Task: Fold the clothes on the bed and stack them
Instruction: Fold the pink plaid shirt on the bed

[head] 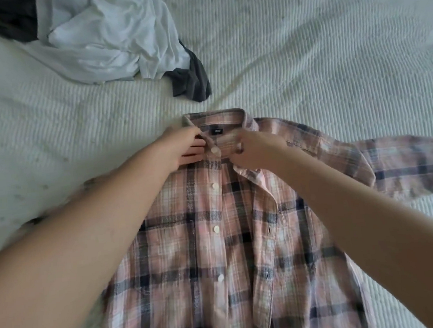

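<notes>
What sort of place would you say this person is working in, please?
Most likely a bedroom at home. The work surface is a bed with a ribbed white cover, a pink plaid shirt is spread on it, and a loose heap of white and grey clothes waits near the far corner.

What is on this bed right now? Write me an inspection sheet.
Surface: white ribbed bedspread, wrinkled.
Job's things: pink plaid button-up shirt spread front up, unbuttoned, one sleeve out to the right; crumpled white garment and dark grey garment heaped unfolded at top left.
Clutter: nothing seen.
Grippers: left hand and right hand both pinch the shirt at the collar.
Cables: nothing seen.
Surroundings: nothing seen beyond the bed.
</notes>
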